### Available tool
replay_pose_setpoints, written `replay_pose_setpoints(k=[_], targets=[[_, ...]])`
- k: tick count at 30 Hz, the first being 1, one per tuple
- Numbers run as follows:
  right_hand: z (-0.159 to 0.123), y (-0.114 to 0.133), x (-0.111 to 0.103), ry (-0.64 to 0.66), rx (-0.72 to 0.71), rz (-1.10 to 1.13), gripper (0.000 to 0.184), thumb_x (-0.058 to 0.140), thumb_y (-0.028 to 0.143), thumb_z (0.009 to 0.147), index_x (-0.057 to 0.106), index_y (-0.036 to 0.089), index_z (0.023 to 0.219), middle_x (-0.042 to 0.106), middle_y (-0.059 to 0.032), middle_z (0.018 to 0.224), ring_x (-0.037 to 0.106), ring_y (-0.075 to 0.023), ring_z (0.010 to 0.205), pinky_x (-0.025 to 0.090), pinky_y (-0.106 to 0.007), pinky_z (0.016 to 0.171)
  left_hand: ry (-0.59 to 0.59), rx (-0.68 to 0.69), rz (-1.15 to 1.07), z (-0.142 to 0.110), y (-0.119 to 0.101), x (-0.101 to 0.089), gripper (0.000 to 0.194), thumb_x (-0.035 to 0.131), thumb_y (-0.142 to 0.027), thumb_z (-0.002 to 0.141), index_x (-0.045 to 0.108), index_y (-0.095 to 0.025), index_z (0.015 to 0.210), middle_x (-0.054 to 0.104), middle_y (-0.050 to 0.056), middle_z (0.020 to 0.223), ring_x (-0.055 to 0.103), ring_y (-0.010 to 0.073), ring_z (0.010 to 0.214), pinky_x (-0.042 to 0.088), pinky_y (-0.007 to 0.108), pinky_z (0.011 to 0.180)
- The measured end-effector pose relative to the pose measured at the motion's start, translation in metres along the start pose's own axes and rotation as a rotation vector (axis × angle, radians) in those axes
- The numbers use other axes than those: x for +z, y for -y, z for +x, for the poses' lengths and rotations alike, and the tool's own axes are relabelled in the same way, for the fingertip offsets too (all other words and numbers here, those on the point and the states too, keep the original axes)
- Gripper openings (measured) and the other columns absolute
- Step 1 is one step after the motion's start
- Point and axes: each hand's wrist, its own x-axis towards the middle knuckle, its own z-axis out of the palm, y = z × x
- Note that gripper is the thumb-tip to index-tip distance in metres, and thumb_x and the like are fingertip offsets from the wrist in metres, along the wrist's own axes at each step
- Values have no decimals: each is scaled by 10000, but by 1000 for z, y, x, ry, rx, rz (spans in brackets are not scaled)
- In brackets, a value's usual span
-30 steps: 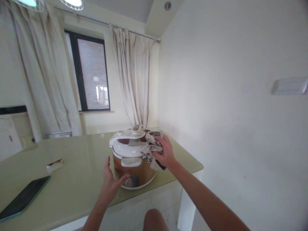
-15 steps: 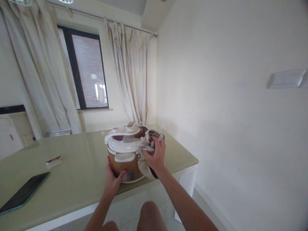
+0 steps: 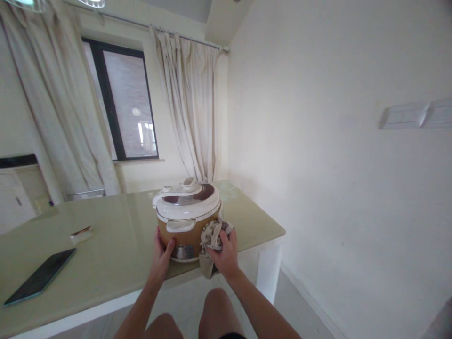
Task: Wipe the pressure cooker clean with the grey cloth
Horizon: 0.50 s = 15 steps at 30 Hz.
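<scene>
A white and tan electric pressure cooker (image 3: 189, 202) stands upright, lid closed, near the front edge of the green tabletop (image 3: 116, 235). My left hand (image 3: 163, 254) grips its lower left side, thumb on the front by the silver label (image 3: 184, 253) and fingers round the side. In my right hand (image 3: 226, 252) is a bunched, patterned beige and brown cloth (image 3: 211, 235), pressed against the lower right of the cooker's body. One end of the cloth hangs past the table edge. The white side handle (image 3: 181, 226) faces me.
Left on the table lies a dark tablet (image 3: 40, 275), with a small white and brown item (image 3: 81, 233) beyond it. A wall (image 3: 335, 179) rises beyond the table's right end. Behind the table are curtains (image 3: 190, 94) and a window (image 3: 130, 103). My knees (image 3: 217, 310) are below the front edge.
My right hand has moved down with the cloth, from beside the lid rim to the lower right body. My left hand still holds the cooker's left side, its thumb slightly farther left.
</scene>
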Motion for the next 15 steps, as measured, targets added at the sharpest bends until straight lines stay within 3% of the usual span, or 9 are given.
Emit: replay_pose_setpoints(k=[3, 6, 8, 10, 12, 15], targets=[[18, 3, 0, -44, 31, 56, 445, 740, 290, 745, 662, 267, 1183, 611, -135, 1129, 606, -379, 1072, 567, -554, 920, 13, -41, -29, -1, -1, -1, 1205, 692, -822, 785, 188, -201, 1686, 314, 193, 1731, 332, 344, 1590, 293, 473, 1304], [78, 17, -5, -120, 11, 82, 426, 709, 287, 771, 665, 226, 1190, 618, -119, 1084, 607, -336, 1050, 558, -510, 921, -12, -63, -19, 0, 4, -3, 1218, 708, -829, 762, 208, -212, 1685, 304, 191, 1737, 322, 355, 1594, 297, 481, 1300], [117, 28, -9, -93, -26, 75, 452, 710, 260, 779, 674, 220, 1228, 623, -109, 1119, 600, -309, 1087, 532, -483, 981, -18, -66, -31, 1, 7, -3, 1197, 717, -816, 765, 220, -233, 1684, 314, 178, 1736, 335, 361, 1587, 325, 486, 1288], [137, 35, -12, -36, -85, 45, 500, 726, 248, 780, 681, 230, 1277, 626, -105, 1161, 590, -298, 1123, 506, -474, 1031, -15, -73, -44, 1, 8, -3, 1182, 725, -800, 771, 224, -242, 1685, 325, 169, 1734, 349, 367, 1579, 346, 492, 1278], [129, 35, -11, -24, -125, 13, 539, 748, 276, 774, 685, 228, 1307, 615, -116, 1185, 581, -313, 1139, 504, -495, 1036, -16, -84, -50, 0, 6, -3, 1188, 736, -794, 765, 229, -236, 1684, 333, 172, 1730, 357, 374, 1574, 351, 503, 1275], [71, 23, -3, -41, -129, -1, 543, 760, 341, 776, 701, 223, 1302, 588, -137, 1192, 585, -351, 1126, 535, -527, 975, -11, -77, -61, -1, 3, -3, 1198, 746, -790, 761, 226, -231, 1684, 333, 178, 1728, 360, 374, 1572, 340, 512, 1280]])
